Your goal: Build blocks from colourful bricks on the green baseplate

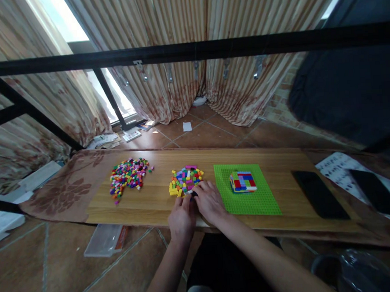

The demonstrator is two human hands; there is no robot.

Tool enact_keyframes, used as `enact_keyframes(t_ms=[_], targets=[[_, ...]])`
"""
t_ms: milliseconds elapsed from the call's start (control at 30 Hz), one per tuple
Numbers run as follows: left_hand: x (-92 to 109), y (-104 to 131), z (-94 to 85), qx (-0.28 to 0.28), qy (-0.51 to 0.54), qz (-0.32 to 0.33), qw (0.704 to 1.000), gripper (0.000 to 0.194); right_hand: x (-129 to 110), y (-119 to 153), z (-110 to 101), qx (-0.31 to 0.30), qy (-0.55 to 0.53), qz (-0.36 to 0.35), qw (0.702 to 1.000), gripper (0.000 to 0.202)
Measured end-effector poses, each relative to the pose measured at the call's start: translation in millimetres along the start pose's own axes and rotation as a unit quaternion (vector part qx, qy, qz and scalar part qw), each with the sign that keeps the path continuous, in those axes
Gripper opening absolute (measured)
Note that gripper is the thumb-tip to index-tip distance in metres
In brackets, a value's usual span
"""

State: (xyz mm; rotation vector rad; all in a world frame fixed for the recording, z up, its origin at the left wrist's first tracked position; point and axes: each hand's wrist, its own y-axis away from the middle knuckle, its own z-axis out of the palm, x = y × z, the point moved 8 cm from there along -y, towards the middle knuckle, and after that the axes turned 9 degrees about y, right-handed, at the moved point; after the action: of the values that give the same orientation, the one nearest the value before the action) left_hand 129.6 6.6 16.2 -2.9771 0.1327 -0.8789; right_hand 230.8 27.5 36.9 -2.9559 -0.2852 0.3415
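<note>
My left hand (181,217) and my right hand (210,201) meet at the near edge of the middle pile of building bricks (185,180). Between their fingertips shows a small dark piece (194,194), probably a brick, pinched by both hands. Its exact shape is mostly hidden by the fingers. To the right of my right hand lies a green baseplate (228,205). On it stands a low, blocky build of red, blue, white and yellow bricks (243,182), touched by neither hand.
A pile of smaller mixed bricks (129,176) lies on the left of the wooden board (159,210). A black phone-like slab (319,194) and a printed sheet (335,166) are at the right. A black metal rail (182,52) crosses beyond the board. A clear plastic box (103,240) sits on the floor.
</note>
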Motion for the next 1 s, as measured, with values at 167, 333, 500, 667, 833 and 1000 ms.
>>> enact_keyframes(t_ms=[167, 333, 500, 667, 833, 1000], targets=[[-5.3, 3.0, -1.5, 0.027, 0.026, 0.007, 0.999, 0.032, 0.5, -0.5, -0.6, -0.003, 0.000, -0.018, 1.000, 0.021], [-10.6, 3.9, -1.7, 0.048, 0.070, -0.004, 0.996, 0.032, 0.6, -3.2, -2.0, -0.001, 0.000, -0.046, 0.999, 0.016], [-13.8, 4.0, -8.8, 0.092, 0.182, 0.001, 0.979, 0.028, -1.0, -2.9, -12.6, 0.019, -0.029, -0.069, 0.997, 0.013], [-13.4, 5.2, -12.3, 0.062, 0.408, -0.035, 0.910, 0.026, -9.1, 15.3, -24.9, 0.032, -0.101, -0.096, 0.990, 0.012], [4.5, 26.4, 3.3, -0.100, 0.550, -0.093, 0.824, 0.029, -10.6, 60.2, -26.1, 0.016, -0.206, -0.113, 0.972, 0.012], [5.0, 71.3, 27.5, -0.162, 0.601, -0.176, 0.763, 0.034, -4.7, 106.5, -16.5, 0.006, -0.231, -0.097, 0.968, 0.029]])
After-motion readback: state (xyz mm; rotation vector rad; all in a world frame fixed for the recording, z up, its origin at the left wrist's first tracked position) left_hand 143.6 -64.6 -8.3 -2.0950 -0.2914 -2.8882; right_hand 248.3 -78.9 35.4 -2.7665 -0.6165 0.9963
